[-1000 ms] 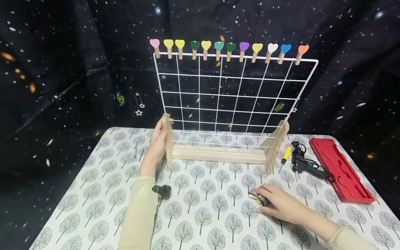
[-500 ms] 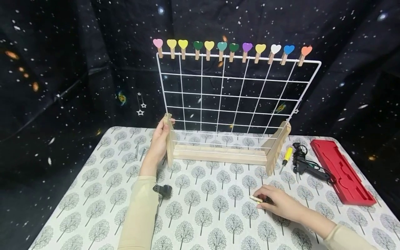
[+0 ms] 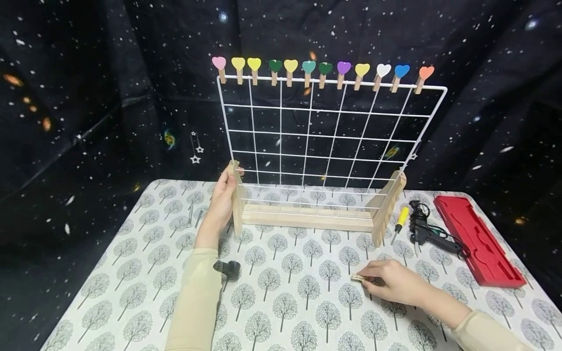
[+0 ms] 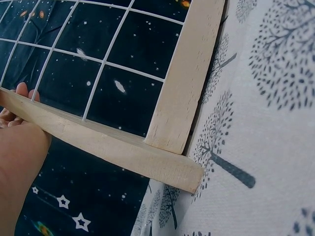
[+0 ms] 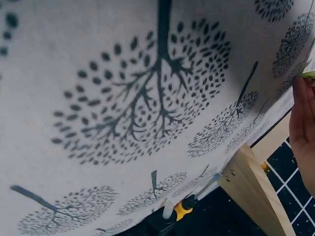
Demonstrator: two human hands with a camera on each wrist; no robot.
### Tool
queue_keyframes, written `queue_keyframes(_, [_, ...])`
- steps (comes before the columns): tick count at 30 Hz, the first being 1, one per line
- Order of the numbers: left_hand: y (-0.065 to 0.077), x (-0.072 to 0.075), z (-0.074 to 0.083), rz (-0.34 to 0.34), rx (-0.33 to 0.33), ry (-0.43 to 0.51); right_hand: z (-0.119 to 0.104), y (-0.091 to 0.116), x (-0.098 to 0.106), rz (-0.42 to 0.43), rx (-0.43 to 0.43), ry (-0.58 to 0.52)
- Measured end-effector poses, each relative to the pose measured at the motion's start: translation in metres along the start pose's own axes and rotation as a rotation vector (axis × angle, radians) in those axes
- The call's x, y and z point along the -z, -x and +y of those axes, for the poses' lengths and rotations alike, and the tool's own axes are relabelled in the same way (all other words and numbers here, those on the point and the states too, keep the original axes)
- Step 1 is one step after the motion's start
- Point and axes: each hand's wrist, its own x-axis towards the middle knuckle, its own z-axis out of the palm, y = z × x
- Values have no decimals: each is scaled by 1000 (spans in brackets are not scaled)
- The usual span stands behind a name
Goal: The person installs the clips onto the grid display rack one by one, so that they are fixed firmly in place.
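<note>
A white wire grid (image 3: 281,131) stands in a wooden frame with a wooden crossbar (image 3: 307,218) low between its sides. Along the grid's top wire sits a row of small clothespins (image 3: 309,68) with coloured heart tips. My left hand (image 3: 221,200) grips the left wooden side piece (image 3: 237,204), fingers wrapped behind its upper end. In the left wrist view the hand (image 4: 24,157) shows at the left edge on that wood. My right hand (image 3: 392,282) pinches a small wooden clothespin (image 3: 357,278) close over the cloth; a yellow-green part of the clothespin (image 5: 308,75) shows in the right wrist view.
Right of the stand lie a yellow-handled screwdriver (image 3: 400,222), a black glue gun (image 3: 439,238) with its cord, and a red tray (image 3: 483,243) with moulded hollows. Thin metal pieces (image 3: 190,214) lie beyond the left forearm. The tree-print tablecloth (image 3: 285,302) covers the table.
My right hand has closed thumb and fingers on the clothespin and turned it a little in its fingertips. My left hand keeps its grip on the side piece.
</note>
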Motion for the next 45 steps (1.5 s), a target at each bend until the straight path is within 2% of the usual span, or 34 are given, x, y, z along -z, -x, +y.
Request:
queue_keyframes(5, [0,1,-1,-1,1,-2,-2,-2,5,29,10,72])
queue_keyframes(9, [0,1,-1,1,-1,2,-3,-6,12,71,-20,115])
queue_keyframes(15, [-1,0,0,4,-3,2,-4,-19,36,213,-35,75])
queue_keyframes(20, [-3,1,-4,4,4,-4,-4,-36,80,384,-20,40])
queue_keyframes(22, [-5,3,-7,6,6,0,-7,-45,102,444,-42,26])
queue_keyframes(29, [-7,7,-17,18,0,2,-31,-77,176,621,-255,-164])
queue_keyframes(32, [-6,8,-19,16,4,10,-26,-88,203,709,-367,-233])
queue_keyframes(34, [-5,8,-18,13,11,9,-20,-95,221,795,-397,-341])
queue_keyframes(37, [-4,7,-14,9,15,0,-12,-107,245,933,-316,-536])
queue_keyframes(39, [-2,5,-10,5,15,-4,-8,-116,258,984,-235,-655])
queue_keyframes(40, [-1,4,-8,3,13,-1,-7,-119,264,993,-217,-675])
queue_keyframes(41, [-1,3,-6,1,9,-2,-6,-123,269,994,-218,-669])
queue_keyframes(45, [0,1,-1,-5,-4,-5,-1,-135,287,945,-400,-445])
